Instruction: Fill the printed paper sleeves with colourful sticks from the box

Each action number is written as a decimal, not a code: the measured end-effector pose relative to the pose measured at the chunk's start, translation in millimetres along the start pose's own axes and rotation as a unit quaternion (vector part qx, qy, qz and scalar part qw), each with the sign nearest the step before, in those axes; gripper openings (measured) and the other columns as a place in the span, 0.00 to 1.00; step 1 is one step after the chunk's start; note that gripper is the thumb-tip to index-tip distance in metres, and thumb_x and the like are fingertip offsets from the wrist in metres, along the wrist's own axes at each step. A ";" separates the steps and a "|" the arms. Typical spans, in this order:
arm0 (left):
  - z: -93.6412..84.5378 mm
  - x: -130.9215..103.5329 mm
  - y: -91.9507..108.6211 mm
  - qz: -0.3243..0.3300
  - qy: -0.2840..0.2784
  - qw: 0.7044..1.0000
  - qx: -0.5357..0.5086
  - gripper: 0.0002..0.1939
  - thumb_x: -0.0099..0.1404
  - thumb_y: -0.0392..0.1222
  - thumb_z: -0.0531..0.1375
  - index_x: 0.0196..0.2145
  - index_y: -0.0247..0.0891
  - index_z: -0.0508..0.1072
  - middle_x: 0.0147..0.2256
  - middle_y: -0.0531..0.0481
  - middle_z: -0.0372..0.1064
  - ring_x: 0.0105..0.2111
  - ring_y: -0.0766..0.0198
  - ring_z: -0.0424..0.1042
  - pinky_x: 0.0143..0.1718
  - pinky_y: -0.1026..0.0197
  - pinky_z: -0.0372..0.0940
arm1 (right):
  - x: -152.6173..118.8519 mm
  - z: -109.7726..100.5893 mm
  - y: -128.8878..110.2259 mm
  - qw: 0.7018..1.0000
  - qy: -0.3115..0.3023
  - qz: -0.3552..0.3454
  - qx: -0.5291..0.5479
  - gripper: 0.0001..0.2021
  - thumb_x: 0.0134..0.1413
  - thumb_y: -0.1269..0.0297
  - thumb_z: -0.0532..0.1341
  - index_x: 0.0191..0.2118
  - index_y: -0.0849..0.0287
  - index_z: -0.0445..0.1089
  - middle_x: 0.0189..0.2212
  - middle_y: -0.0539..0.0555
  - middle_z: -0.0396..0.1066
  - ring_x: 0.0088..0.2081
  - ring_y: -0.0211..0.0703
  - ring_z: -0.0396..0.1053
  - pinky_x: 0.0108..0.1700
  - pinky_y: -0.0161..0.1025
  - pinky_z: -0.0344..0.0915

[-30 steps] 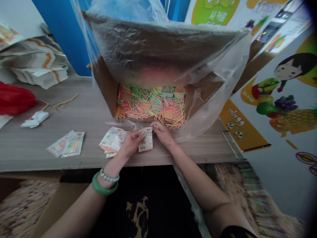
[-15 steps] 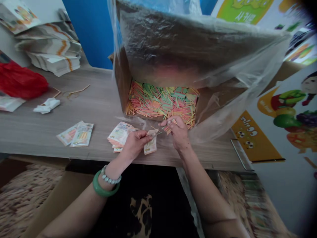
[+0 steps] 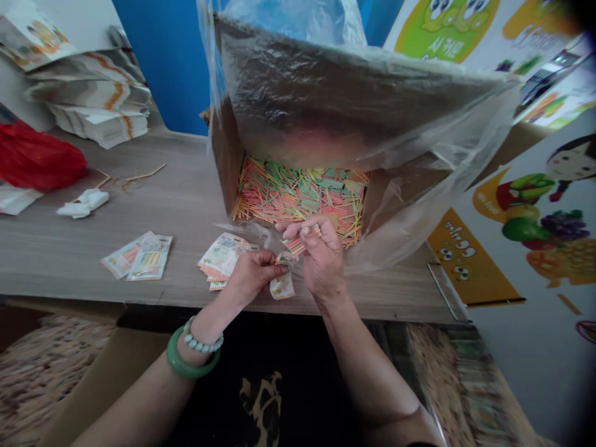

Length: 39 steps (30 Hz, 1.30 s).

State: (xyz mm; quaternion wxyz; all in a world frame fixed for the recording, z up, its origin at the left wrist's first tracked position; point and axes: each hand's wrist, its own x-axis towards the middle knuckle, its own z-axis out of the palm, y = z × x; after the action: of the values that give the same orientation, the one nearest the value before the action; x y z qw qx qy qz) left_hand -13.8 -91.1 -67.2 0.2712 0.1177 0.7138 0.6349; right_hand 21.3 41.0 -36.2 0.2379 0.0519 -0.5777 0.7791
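My left hand (image 3: 256, 274) pinches a small printed plastic packet (image 3: 282, 287) near its top, just above the table's front edge. Close by, at the packet's upper right, my right hand (image 3: 321, 251) holds a small bunch of thin coloured sticks (image 3: 300, 243) between thumb and fingers. Behind both hands lies an open cardboard box (image 3: 226, 155) lined with clear plastic. Many pink, green, yellow and orange sticks (image 3: 302, 192) cover its bottom. A stack of similar flat packets (image 3: 221, 254) rests left of my left hand. Two packets with sticks inside (image 3: 151, 257) lie further left.
Paper stacks (image 3: 97, 102) and a red plastic bag (image 3: 40, 156) stand at the far left. A crumpled white tissue (image 3: 84, 203) lies nearby. The box's plastic liner (image 3: 400, 248) spreads onto the table at right. A printed wall panel (image 3: 535, 248) borders the right side.
My right hand has come left and turned, bringing the bunch of sticks close to the packet's top. My left hand keeps its pinch on the packet. The view has shifted slightly.
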 end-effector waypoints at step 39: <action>-133.5 -34.0 -15.9 0.092 0.291 0.941 0.144 0.14 0.65 0.49 0.58 0.28 0.37 0.76 0.28 0.50 0.69 0.33 0.60 0.69 0.39 0.58 0.63 | -20.2 12.1 49.7 0.843 -0.113 0.159 -0.502 0.06 0.59 0.61 0.54 0.35 0.55 0.67 0.30 0.51 0.70 0.34 0.45 0.66 0.39 0.41 0.60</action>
State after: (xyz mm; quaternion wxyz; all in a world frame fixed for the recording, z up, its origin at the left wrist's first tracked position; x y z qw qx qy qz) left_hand -54.6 -223.7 -68.4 -0.0284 0.0307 0.8314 0.5540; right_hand 15.3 12.6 -82.9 0.0377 -0.0797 -0.9129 0.3987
